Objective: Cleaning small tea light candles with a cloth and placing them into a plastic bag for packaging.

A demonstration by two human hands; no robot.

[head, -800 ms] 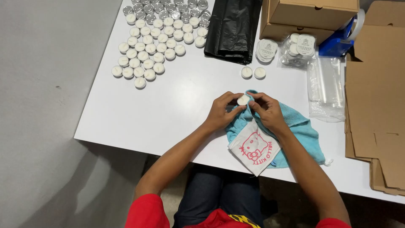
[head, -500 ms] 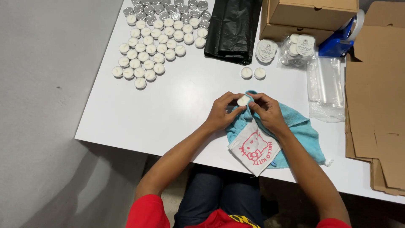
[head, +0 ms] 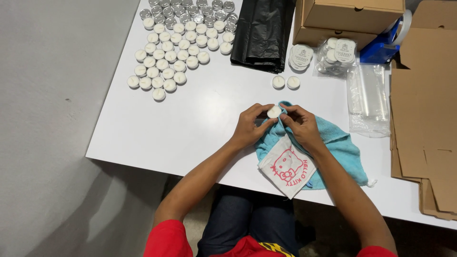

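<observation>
Left hand point(head: 248, 127) pinches a small round white tealight point(head: 273, 112), fingers curled around it. Right hand point(head: 301, 126) presses soft blue terry cloth point(head: 335, 143) against its rim.

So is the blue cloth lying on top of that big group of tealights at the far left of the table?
No, the blue cloth lies under the hands near the table's front edge, well apart from the tealight group.

White table point(head: 200, 123): tealight cluster point(head: 178, 40), black bag point(head: 262, 31), blue towel point(head: 333, 143), cardboard boxes point(head: 352, 19).
</observation>
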